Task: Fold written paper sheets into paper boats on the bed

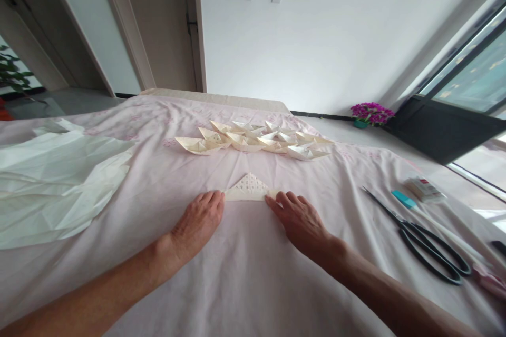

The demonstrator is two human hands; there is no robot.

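A sheet of paper folded into a hat shape (250, 187), with a triangular top and a straight band along its lower edge, lies on the cloth in front of me. Printed characters show on its triangle. My left hand (202, 216) has its fingers closed at the left end of the band. At the other end, my right hand (299, 219) grips the band with fingers bent and thumb against the lower edge. Both ends of the paper are partly hidden by the fingers. Just beyond it stand several folded paper boats (245, 141) in close rows.
Crumpled pale sheets (59, 179) lie to the left on the pink cloth (245, 279). On the right are black-handled scissors (419, 239), a white stick-like tool with a teal end (404, 199) and a small clear packet (426, 189). Purple flowers (372, 113) stand on the floor behind.
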